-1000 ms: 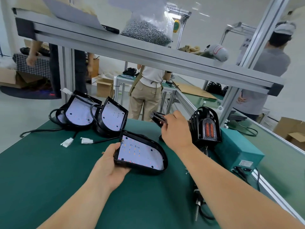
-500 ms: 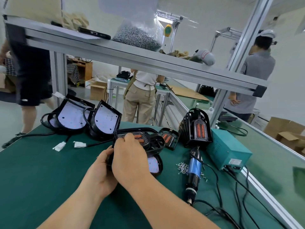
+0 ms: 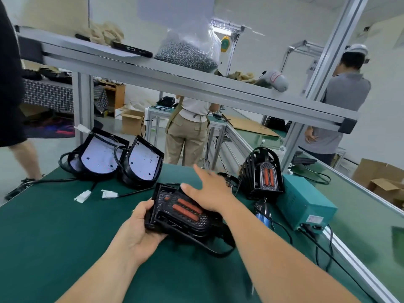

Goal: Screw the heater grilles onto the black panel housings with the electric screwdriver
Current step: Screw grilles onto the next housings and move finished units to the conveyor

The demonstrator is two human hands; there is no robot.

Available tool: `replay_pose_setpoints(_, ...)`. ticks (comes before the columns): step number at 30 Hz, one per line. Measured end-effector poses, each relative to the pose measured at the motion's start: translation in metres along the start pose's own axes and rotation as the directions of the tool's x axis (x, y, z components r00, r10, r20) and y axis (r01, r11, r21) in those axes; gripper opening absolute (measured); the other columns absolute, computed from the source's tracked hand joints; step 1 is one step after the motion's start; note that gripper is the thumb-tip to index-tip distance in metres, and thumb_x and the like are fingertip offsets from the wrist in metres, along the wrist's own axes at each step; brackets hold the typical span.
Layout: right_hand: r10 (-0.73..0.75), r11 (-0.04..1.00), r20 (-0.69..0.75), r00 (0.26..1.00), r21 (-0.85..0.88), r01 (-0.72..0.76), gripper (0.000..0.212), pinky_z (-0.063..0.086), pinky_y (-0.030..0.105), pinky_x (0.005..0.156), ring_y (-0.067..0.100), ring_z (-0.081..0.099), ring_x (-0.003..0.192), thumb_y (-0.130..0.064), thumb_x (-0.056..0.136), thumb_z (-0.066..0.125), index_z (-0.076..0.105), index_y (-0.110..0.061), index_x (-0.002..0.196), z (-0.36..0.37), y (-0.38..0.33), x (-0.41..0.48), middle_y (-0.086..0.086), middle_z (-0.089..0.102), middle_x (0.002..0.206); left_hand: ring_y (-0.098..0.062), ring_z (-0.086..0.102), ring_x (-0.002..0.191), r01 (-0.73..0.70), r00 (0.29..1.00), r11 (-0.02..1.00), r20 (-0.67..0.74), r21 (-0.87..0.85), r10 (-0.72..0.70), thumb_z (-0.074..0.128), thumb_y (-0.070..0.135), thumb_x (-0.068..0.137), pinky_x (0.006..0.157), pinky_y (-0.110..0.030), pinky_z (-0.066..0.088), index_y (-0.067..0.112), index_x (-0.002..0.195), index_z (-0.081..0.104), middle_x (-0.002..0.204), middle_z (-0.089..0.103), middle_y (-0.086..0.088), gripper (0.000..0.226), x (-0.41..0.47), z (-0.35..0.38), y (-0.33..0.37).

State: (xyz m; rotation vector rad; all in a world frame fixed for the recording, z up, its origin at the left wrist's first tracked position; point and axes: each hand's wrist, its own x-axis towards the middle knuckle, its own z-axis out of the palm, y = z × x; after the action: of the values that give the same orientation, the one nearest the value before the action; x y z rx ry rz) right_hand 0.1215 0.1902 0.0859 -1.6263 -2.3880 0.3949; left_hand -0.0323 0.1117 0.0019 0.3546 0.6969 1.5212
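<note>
The left hand (image 3: 140, 228) has its grip closed on the near-left edge of the black housing (image 3: 197, 233), thumb on top, holding it low over the middle of the green desk (image 3: 54, 237). The heater grille (image 3: 185, 213) sits in it face up, its two orange bars and long axis running from far left to near right, flat end far left, rounded end near right. The right hand (image 3: 209, 191), grip wide with fingers straight, lies over the grille's far-right edge, and the screwdriver (image 3: 263, 213) lies just right of it beside a teal box (image 3: 306, 204).
</note>
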Motion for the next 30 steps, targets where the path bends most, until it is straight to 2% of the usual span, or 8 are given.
replay_pose_setpoints(5, -0.014, 0.997, -0.017, 1.000, 0.080, 0.015, 0.065, 0.043, 0.033, 0.091, 0.019, 0.055, 0.120, -0.073, 0.092, 0.040, 0.057, -0.025, 0.133, 0.015, 0.016, 0.013, -0.002, 0.061, 0.130, -0.023, 0.069, 0.073, 0.021, 1.000, 1.000, -0.003, -0.001, -0.021, 0.048, 0.023, 0.094, 0.070, -0.040, 0.053, 0.011, 0.099, 0.065, 0.087, 0.073, -0.010, 0.021, 0.002, -0.001, 0.000)
replay_pose_setpoints(9, -0.158, 0.987, -0.069, 0.985, 0.000, 0.159, 0.035, 0.037, 0.030, 0.072, 0.016, 0.057, 0.089, -0.050, 0.100, 0.048, 0.064, -0.020, 0.091, 0.012, 0.012, 0.014, -0.006, 0.062, 0.090, -0.023, 0.069, 0.070, 0.026, 1.000, 1.000, -0.014, 0.000, -0.026, 0.050, 0.023, 0.093, 0.068, -0.039, 0.055, 0.010, 0.096, 0.065, 0.084, 0.073, -0.010, 0.020, 0.002, -0.002, 0.001)
replay_pose_setpoints(14, -0.154, 0.988, -0.151, 0.976, 0.003, 0.156, 0.036, 0.047, 0.038, 0.080, 0.026, 0.060, 0.089, -0.035, 0.104, 0.046, 0.065, -0.006, 0.092, -0.001, 0.006, 0.019, 0.009, 0.066, 0.093, -0.026, 0.070, 0.070, 0.043, 0.999, 0.999, -0.023, 0.018, -0.042, 0.050, 0.022, 0.093, 0.072, -0.043, 0.053, 0.007, 0.087, 0.068, 0.082, 0.074, -0.013, 0.024, 0.000, -0.002, 0.003)
replay_pose_setpoints(17, 0.098, 0.961, -0.355, 0.930, 0.276, 0.004, 0.031, 0.052, 0.041, 0.080, 0.028, 0.063, 0.089, -0.029, 0.104, 0.046, 0.067, -0.006, 0.098, -0.021, 0.012, 0.028, 0.013, 0.068, 0.099, -0.028, 0.071, 0.077, 0.044, 0.999, 0.999, -0.034, 0.026, -0.043, 0.052, 0.020, 0.094, 0.077, -0.045, 0.055, 0.005, 0.092, 0.069, 0.088, 0.074, -0.016, 0.023, -0.003, -0.001, 0.004)
replay_pose_setpoints(20, 0.509, 0.593, -0.305, 0.805, 0.802, -0.071, 0.022, 0.049, 0.031, 0.063, 0.021, 0.061, 0.076, -0.006, 0.101, 0.045, 0.067, -0.008, 0.105, -0.047, 0.032, 0.042, 0.015, 0.067, 0.102, -0.031, 0.071, 0.081, 0.057, 0.998, 0.998, -0.035, 0.042, -0.056, 0.053, 0.019, 0.093, 0.076, -0.046, 0.055, 0.003, 0.094, 0.070, 0.094, 0.074, -0.019, 0.024, -0.005, 0.000, 0.006)
replay_pose_setpoints(24, 0.651, 0.147, -0.051, 0.757, 0.987, -0.059, 0.035, 0.056, 0.038, 0.060, 0.030, 0.067, 0.090, 0.009, 0.097, 0.036, 0.058, -0.004, 0.121, -0.057, 0.058, 0.054, 0.020, 0.067, 0.111, -0.030, 0.072, 0.073, 0.083, 0.997, 0.995, -0.015, 0.053, -0.082, 0.059, 0.019, 0.084, 0.065, -0.040, 0.058, 0.003, 0.086, 0.074, 0.090, 0.073, -0.018, 0.022, -0.007, -0.002, 0.009)
replay_pose_setpoints(27, 0.692, 0.068, 0.025, 0.721, 0.993, -0.100, 0.035, 0.057, 0.042, 0.067, 0.031, 0.065, 0.096, 0.007, 0.098, 0.037, 0.053, -0.002, 0.128, -0.035, 0.064, 0.055, 0.022, 0.064, 0.112, -0.029, 0.071, 0.069, 0.109, 0.994, 0.992, -0.004, 0.058, -0.109, 0.063, 0.020, 0.074, 0.064, -0.039, 0.058, 0.005, 0.076, 0.077, 0.085, 0.073, -0.015, 0.021, -0.007, -0.006, 0.014)
replay_pose_setpoints(30, 0.649, 0.173, 0.041, 0.760, 0.964, -0.200, 0.032, 0.054, 0.043, 0.084, 0.031, 0.057, 0.091, -0.001, 0.101, 0.041, 0.048, 0.000, 0.132, -0.009, 0.067, 0.047, 0.015, 0.054, 0.107, -0.030, 0.066, 0.073, 0.128, 0.992, 0.990, -0.022, 0.061, -0.127, 0.065, 0.022, 0.071, 0.075, -0.041, 0.053, 0.006, 0.084, 0.073, 0.085, 0.071, -0.013, 0.022, -0.008, -0.011, 0.023)
